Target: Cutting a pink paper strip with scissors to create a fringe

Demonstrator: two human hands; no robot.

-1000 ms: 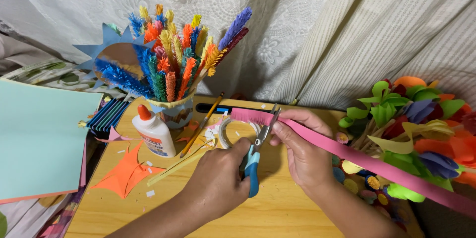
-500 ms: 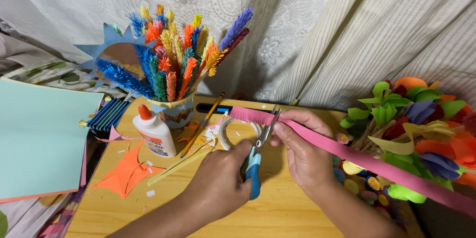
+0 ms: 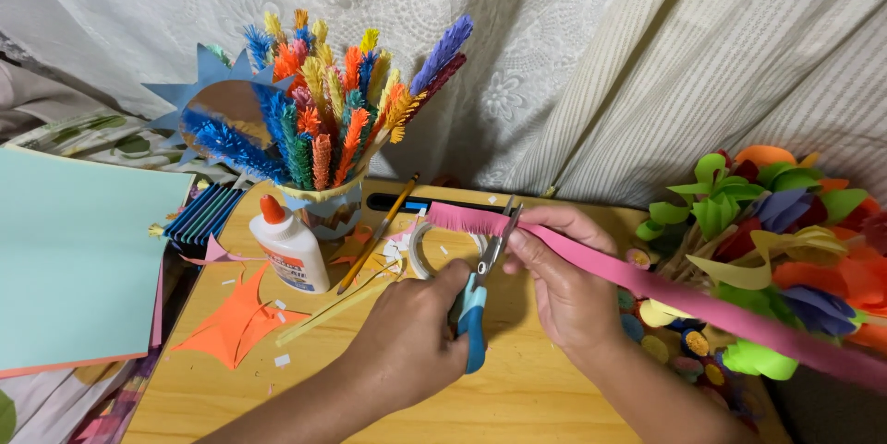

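My left hand point(image 3: 407, 342) is closed on the blue handles of a pair of scissors point(image 3: 480, 291). The blades point up and cut into the edge of a long pink paper strip point(image 3: 665, 291). The strip's left end is fringed with small cuts. My right hand point(image 3: 564, 287) pinches the strip just right of the blades, and the strip runs off to the lower right. A roll of tape point(image 3: 430, 250) lies on the wooden table point(image 3: 517, 398) right behind the scissors.
A cup of colourful fringed paper sticks point(image 3: 328, 130) stands at the back, with a white glue bottle point(image 3: 291, 245), a pencil point(image 3: 379, 231) and an orange paper cut-out point(image 3: 236, 319) nearby. Teal paper sheets point(image 3: 74, 259) lie left. Paper flowers point(image 3: 767, 222) pile up on the right.
The scissors have shifted slightly right along the strip's edge. Both hands otherwise stay in place.
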